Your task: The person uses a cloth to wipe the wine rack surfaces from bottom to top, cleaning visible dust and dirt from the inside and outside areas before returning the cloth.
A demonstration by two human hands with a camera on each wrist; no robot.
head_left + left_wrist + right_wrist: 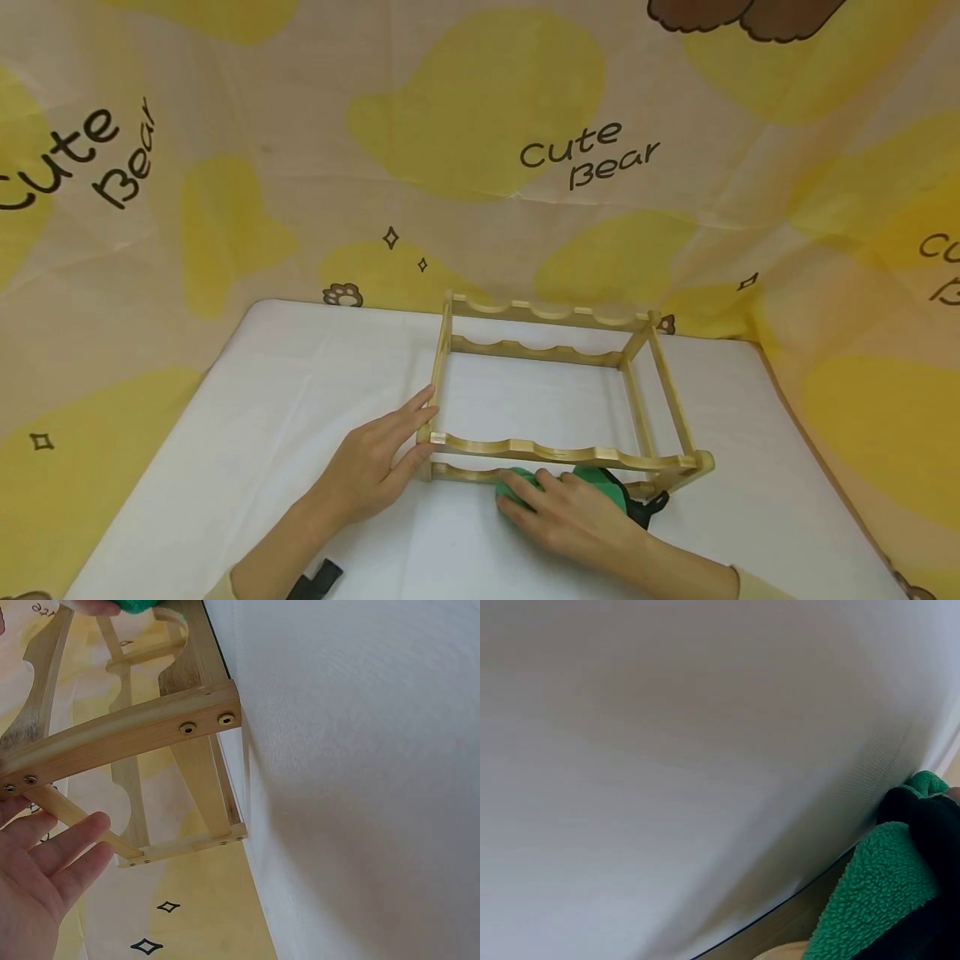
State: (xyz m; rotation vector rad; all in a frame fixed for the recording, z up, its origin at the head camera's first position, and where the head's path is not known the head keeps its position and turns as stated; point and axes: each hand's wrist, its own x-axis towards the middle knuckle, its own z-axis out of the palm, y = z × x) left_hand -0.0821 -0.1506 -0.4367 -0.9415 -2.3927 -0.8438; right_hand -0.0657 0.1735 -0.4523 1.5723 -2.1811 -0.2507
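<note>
A light wooden rack (555, 454) with scalloped rails stands on the white table. My left hand (375, 467) rests at its front left corner, fingertips along the side post and thumb near the front rail. In the left wrist view, those fingers (79, 859) are spread and nearly straight beside the frame. With curled fingers, my right hand (573, 517) grips a fuzzy green cloth (603, 487) with black trim and a black loop, against the lower front rail. The right wrist view shows the cloth's looped green pile (881, 885) up close; most of the right hand is hidden there.
The white tabletop (285, 392) extends around the rack. Behind it hangs a yellow and cream printed backdrop (450, 167), which also runs down both sides. A small black object (322, 579) shows by the left forearm at the bottom edge.
</note>
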